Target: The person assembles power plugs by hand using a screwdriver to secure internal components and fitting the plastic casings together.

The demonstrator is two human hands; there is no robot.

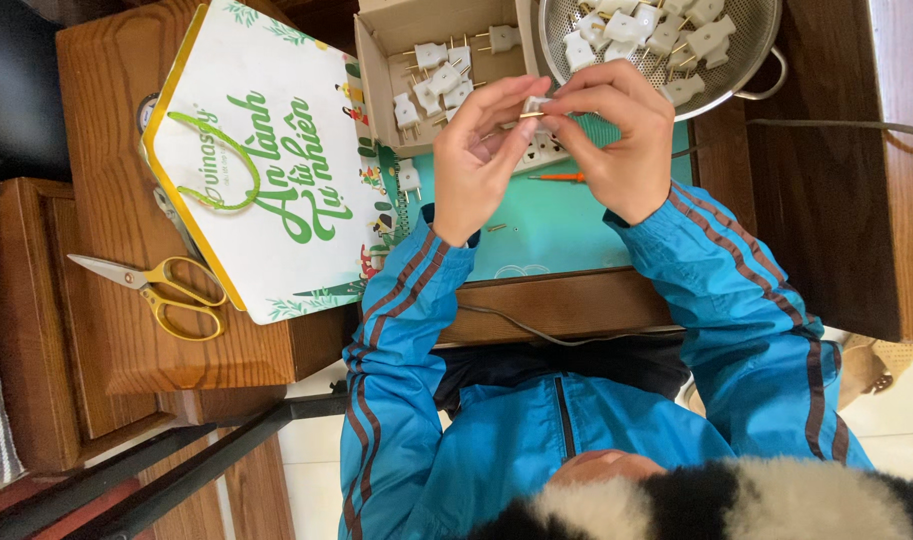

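Both hands (pixel 551 150) pinch white plug (pixel 534 105) beside cardboard box (pixel 376 70).

Small white plug (pixel 532 106) mostly hidden between the fingers, metal colander (pixel 756 40) cut off by top edge — cardboard box (pixel 376 60) too.

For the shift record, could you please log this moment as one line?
left hand: holds white plug | right hand: holds same plug | nearby: cardboard box, metal colander
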